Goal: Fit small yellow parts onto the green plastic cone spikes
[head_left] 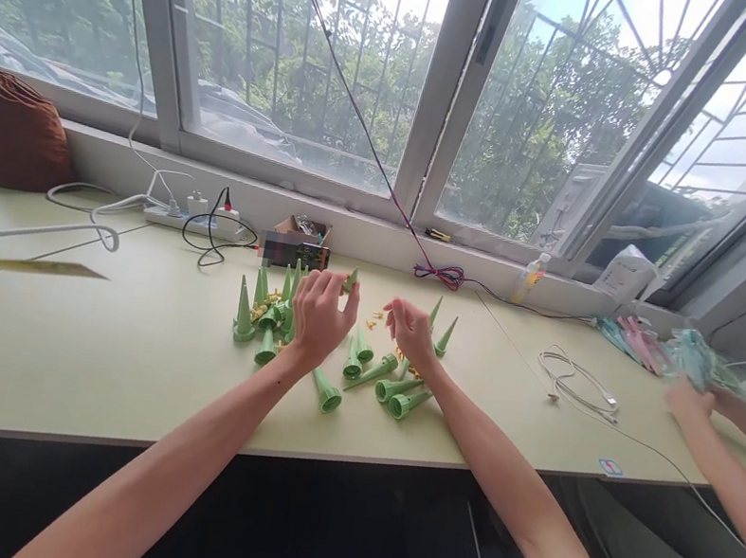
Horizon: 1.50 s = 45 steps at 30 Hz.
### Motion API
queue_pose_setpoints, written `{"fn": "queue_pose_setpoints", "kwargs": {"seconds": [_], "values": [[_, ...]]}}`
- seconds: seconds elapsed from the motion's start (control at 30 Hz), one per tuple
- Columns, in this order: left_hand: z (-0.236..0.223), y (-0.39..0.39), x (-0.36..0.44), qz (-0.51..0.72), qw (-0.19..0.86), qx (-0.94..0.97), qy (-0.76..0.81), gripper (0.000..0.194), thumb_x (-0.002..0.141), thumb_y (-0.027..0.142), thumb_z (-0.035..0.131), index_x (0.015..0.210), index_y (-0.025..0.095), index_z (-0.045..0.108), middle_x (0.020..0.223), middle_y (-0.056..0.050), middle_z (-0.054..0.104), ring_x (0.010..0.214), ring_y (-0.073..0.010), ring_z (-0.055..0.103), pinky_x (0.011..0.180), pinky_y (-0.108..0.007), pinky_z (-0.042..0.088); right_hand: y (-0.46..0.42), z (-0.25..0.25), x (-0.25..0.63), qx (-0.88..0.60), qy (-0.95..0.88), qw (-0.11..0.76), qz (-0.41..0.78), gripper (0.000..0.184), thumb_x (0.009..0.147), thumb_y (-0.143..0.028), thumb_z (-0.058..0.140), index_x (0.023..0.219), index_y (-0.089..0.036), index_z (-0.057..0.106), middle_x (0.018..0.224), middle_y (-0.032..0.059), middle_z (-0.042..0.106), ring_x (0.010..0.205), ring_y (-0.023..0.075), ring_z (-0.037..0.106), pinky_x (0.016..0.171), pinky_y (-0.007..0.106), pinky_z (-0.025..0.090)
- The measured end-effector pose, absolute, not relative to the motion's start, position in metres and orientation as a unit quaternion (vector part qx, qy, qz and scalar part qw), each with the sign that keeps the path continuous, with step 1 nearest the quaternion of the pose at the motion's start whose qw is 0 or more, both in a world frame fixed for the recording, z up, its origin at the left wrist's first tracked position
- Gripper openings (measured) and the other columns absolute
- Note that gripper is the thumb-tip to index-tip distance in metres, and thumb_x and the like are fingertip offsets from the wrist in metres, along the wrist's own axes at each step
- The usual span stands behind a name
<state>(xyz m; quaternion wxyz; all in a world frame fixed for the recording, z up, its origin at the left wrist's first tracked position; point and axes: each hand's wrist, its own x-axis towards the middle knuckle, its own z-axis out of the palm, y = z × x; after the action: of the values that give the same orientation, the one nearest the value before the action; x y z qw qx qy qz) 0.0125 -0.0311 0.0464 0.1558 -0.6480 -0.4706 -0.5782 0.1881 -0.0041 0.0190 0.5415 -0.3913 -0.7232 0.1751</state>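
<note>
My left hand (pixel 322 320) is closed around a green plastic spike (pixel 352 277); only its pointed end shows above the fingers. To its right, my right hand (pixel 410 334) has its fingers curled in a pinch, and whatever may be between them is hidden. Small yellow pieces (pixel 377 315) lie between the two hands. Several hollow green spikes (pixel 327 396) rest on their sides below the hands. More green spikes stand upright on the left, one (pixel 245 319) at the group's edge, with yellow pieces among them. Another upright spike (pixel 446 338) is just beyond my right wrist.
A small open box (pixel 309 234) and a power strip (pixel 192 216) sit by the window. A brown bag (pixel 10 128) is far left. A coiled white cable (pixel 575 384) and a bottle (pixel 530 278) are right. Another person's hands (pixel 690 400) handle pale plastic items.
</note>
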Motion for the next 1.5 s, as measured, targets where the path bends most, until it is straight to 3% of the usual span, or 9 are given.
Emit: {"fn": "queue_pose_setpoints", "kwargs": {"seconds": [0.17, 0.5, 0.77, 1.5], "values": [[0.0478, -0.0288, 0.0111, -0.56, 0.189, -0.636, -0.496, 0.017, 0.087, 0.033, 0.051, 0.084, 0.019, 0.061, 0.073, -0.007, 0.059, 0.082, -0.0256, 0.051, 0.08, -0.039, 0.033, -0.0068, 0.0212, 0.1884, -0.397, -0.725, 0.538, 0.165, 0.06, 0.093, -0.065, 0.03, 0.08, -0.017, 0.063, 0.058, 0.0002, 0.055, 0.046, 0.0095, 0.048, 0.05, 0.023, 0.04], [0.0494, -0.028, 0.0072, -0.587, 0.207, -0.594, -0.51, 0.015, 0.085, 0.033, 0.052, 0.079, 0.021, 0.058, 0.068, -0.005, 0.055, 0.08, -0.0246, 0.051, 0.08, -0.037, 0.034, -0.0064, 0.0207, 0.1879, -0.399, -0.731, 0.53, 0.163, 0.06, 0.093, -0.066, 0.029, 0.08, -0.018, 0.064, 0.057, 0.0001, 0.054, 0.047, 0.0101, 0.049, 0.051, 0.023, 0.04], [0.0468, -0.0281, 0.0096, -0.526, 0.199, -0.62, -0.548, 0.013, 0.083, 0.03, 0.053, 0.078, 0.02, 0.058, 0.07, -0.008, 0.061, 0.078, -0.0272, 0.052, 0.077, -0.04, 0.032, -0.0064, 0.0196, 0.1873, -0.402, -0.735, 0.52, 0.166, 0.061, 0.093, -0.065, 0.03, 0.078, -0.018, 0.064, 0.057, 0.0001, 0.055, 0.048, 0.0099, 0.049, 0.051, 0.023, 0.04], [0.0477, -0.0295, 0.0086, -0.473, 0.208, -0.617, -0.593, 0.016, 0.083, 0.03, 0.051, 0.074, 0.018, 0.058, 0.072, -0.007, 0.064, 0.076, -0.0253, 0.055, 0.077, -0.038, 0.031, -0.007, 0.0207, 0.1861, -0.399, -0.745, 0.509, 0.163, 0.061, 0.094, -0.063, 0.03, 0.074, -0.017, 0.063, 0.055, -0.0002, 0.055, 0.048, 0.0103, 0.05, 0.055, 0.023, 0.041]]}}
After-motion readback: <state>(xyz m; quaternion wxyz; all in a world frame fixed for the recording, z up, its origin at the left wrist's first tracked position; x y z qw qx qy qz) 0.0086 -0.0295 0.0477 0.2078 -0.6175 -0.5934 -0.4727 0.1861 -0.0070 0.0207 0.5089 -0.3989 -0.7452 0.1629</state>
